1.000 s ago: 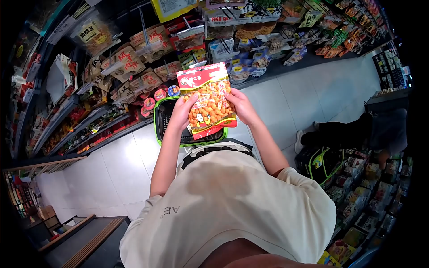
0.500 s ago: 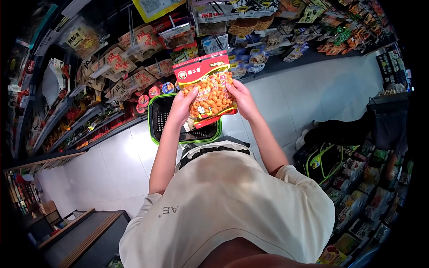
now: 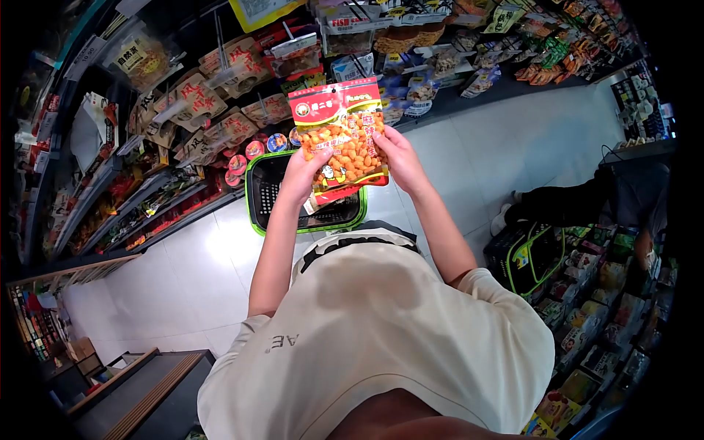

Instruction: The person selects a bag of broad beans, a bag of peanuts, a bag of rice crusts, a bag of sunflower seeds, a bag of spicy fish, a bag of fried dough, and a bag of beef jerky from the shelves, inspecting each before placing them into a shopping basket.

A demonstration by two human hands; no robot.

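Observation:
A red and yellow snack bag (image 3: pixel 341 110), with orange coated nuts showing through its clear window, is held up in front of me over a black basket. My left hand (image 3: pixel 299 176) grips its left edge, thumb pressed on the front. On the opposite edge, my right hand (image 3: pixel 400 158) pinches it, thumb likewise on the front. The bag's front faces me, its hanging hole at the top. Below its lower edge a strip of red packaging (image 3: pixel 336 195) shows. The black basket (image 3: pixel 252 202) with a green rim stands beneath, partly hidden by my forearms and the bag.
Shelves of hanging snack packets (image 3: pixel 242 62) run ahead and to the left, with round tubs (image 3: pixel 254 149) on a lower level. At right, a person in dark trousers (image 3: pixel 561 209) is beside another black and green basket (image 3: pixel 524 257). Pale floor tiles (image 3: pixel 469 169) lie between.
The bag and both hands have risen slightly and the bag has turned a little more upright. Both hands keep their grip. At right, the other person has shifted slightly.

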